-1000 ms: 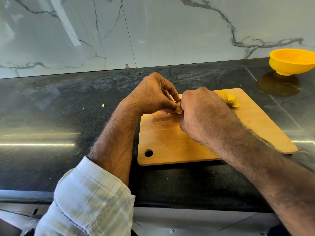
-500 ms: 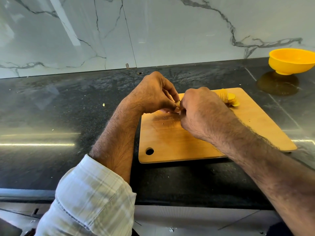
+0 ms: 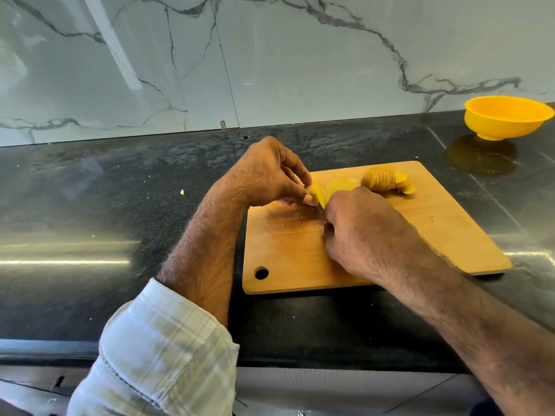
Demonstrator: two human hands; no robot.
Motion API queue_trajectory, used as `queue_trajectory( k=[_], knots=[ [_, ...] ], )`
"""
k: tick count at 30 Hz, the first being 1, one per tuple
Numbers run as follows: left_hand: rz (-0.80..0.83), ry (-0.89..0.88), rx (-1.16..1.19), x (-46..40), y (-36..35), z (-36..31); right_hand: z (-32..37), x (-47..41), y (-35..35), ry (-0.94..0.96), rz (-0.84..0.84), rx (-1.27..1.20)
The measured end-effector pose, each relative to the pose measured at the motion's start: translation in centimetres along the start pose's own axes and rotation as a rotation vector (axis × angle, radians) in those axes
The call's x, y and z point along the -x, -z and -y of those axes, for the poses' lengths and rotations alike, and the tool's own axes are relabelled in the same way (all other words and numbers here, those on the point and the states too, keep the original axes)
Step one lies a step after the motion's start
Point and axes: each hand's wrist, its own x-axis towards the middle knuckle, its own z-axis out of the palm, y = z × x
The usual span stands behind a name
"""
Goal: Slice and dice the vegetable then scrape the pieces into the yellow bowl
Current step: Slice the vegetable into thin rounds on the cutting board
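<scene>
The right hand (image 3: 357, 232) has been drawn back toward the body, so that pale slices once hidden are exposed beyond its knuckles. It is curled around a mostly hidden knife handle, its forearm angled across the cutting board (image 3: 450, 235). The left hand (image 3: 267, 175) is arched, fingertips pinching the vegetable (image 3: 319, 192) just left of it. Cut slices (image 3: 387, 181) lie beyond the right hand; the yellow bowl (image 3: 507, 118) stands well apart on the bench (image 3: 105, 205).

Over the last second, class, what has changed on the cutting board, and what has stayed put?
The right hand drew back toward the person, uncovering fresh slices beside the piece the left hand pinches. The sliced pile, cutting board and yellow bowl stayed put.
</scene>
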Motion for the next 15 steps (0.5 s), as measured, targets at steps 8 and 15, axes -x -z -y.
queue_trajectory(
  k=[8, 15],
  knots=[
    [0.027, -0.037, -0.016, 0.1, 0.3, 0.4, -0.5, -0.6, -0.1, -0.038, -0.032, -0.035],
    [0.029, -0.062, -0.035, -0.3, 0.3, 0.7, -1.1, -1.2, -0.2, -0.062, -0.082, -0.016]
  ],
)
